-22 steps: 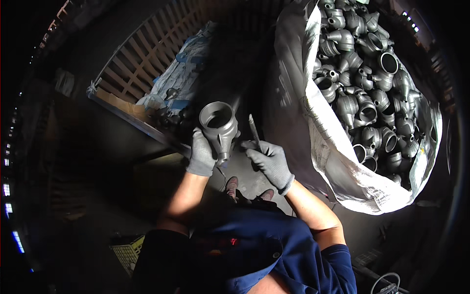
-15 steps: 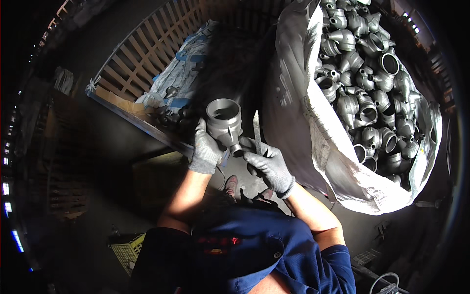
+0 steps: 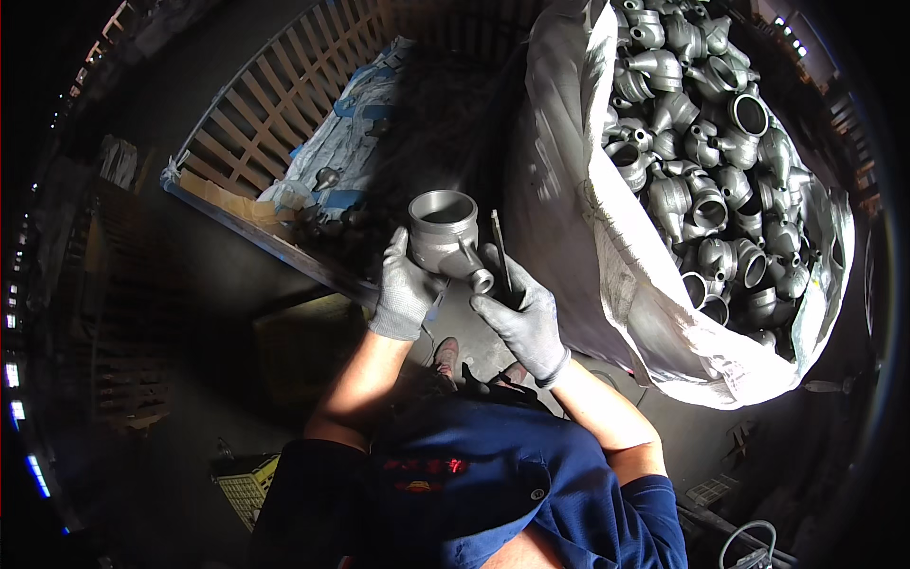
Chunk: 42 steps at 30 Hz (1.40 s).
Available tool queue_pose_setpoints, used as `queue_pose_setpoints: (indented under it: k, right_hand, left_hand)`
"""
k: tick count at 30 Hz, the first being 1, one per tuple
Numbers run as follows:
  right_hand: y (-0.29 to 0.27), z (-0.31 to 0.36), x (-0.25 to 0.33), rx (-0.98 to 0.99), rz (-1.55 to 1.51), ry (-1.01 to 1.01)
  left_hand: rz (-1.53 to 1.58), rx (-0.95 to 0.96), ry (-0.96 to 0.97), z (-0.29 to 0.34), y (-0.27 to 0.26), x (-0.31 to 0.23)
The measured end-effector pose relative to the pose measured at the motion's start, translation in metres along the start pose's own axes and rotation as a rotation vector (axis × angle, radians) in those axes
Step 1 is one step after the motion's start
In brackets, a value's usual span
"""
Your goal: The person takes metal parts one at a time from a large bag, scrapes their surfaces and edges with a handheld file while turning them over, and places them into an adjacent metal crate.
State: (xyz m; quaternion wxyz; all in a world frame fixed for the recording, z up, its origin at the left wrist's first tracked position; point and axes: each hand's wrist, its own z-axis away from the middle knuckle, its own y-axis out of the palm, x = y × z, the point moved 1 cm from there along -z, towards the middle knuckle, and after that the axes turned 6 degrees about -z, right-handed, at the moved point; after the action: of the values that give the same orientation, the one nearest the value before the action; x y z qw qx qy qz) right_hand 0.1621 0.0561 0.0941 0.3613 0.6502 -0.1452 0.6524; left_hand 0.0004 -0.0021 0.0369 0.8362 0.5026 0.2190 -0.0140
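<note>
A grey cast-metal pipe fitting [image 3: 442,237], with a wide round mouth facing up and a narrow spout toward my right side, is held in front of me. My left hand [image 3: 403,292], in a grey work glove, is closed around its left side and underside. Gloved likewise, my right hand [image 3: 527,322] grips a slim flat metal file [image 3: 500,248], which stands upright with its narrow edge toward me. The file is just right of the spout and apart from the fitting's mouth. Its lower end is hidden in the right glove.
At right, a large white woven sack [image 3: 607,256] is heaped with similar grey fittings [image 3: 706,204]. A slatted crate [image 3: 256,119] at far left holds crumpled sheeting [image 3: 346,123] and some fittings in shadow. A yellow plastic crate [image 3: 248,488] stands on the floor at lower left.
The fitting has turned in my left hand, its spout swinging rightward and showing its open end. The file has rotated from showing its flat face to its narrow edge.
</note>
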Motion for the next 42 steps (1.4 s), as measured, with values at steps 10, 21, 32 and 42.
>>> queue_pose_setpoints:
  k: [10, 21, 32, 42]
  right_hand:
    - [-0.026, -0.021, 0.041, -0.087, 0.714, -0.369]
    - [-0.023, -0.024, 0.061, 0.072, 0.842, -0.169]
    - [-0.038, 0.023, 0.018, 0.074, 0.652, -0.248]
    - [-0.032, 0.021, 0.018, 0.091, 0.727, -0.238]
  left_hand:
    - [-0.846, -0.198, -0.079, 0.026, -0.013, -0.015]
    - [-0.801, 0.26, -0.034, 0.03, -0.008, -0.001]
    - [-0.128, 0.403, 0.168, 0.024, -0.031, 0.025]
    - [-0.167, 0.184, 0.199, 0.031, -0.002, 0.024]
